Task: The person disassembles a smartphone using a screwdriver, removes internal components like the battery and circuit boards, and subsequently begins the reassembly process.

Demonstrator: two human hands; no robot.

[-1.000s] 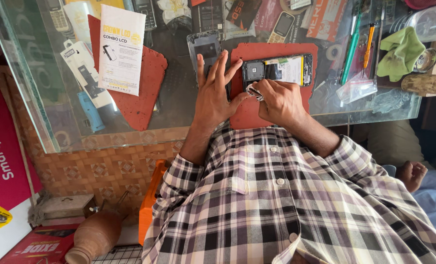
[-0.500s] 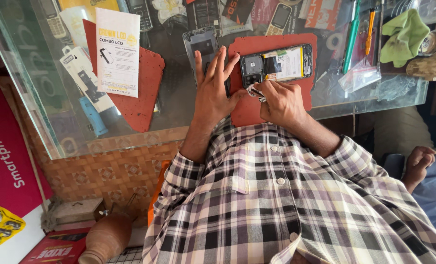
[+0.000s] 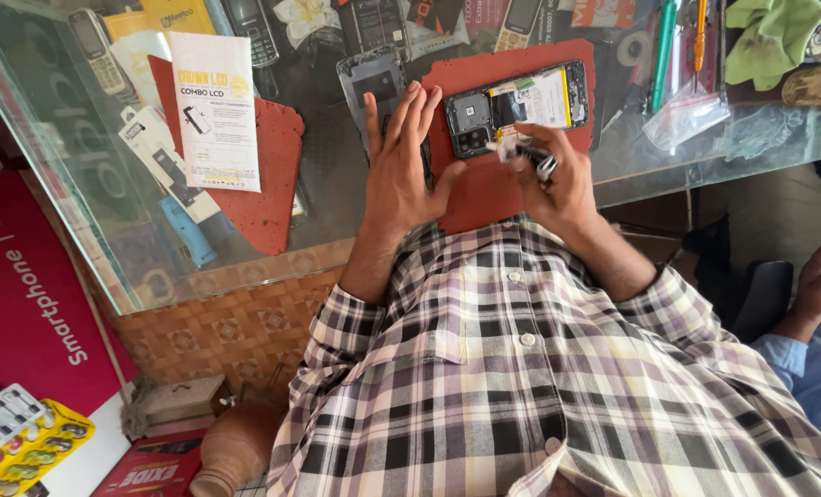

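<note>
Pinched in right hand [image 3: 557, 179] grip: small white tool, tip at opened phone [image 3: 518, 108]. Left hand [image 3: 408, 161] laid flat, empty, beside it, mat [image 3: 484, 189] steadied.

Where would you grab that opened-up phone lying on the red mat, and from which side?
Probably by the long edges of the opened phone, coming down from above. It lies flat on the red mat with its insides facing up, so pinching the thin frame keeps fingers off the exposed parts. The end away from the camera block looks freest; the right hand and left hand crowd the near side.
</note>
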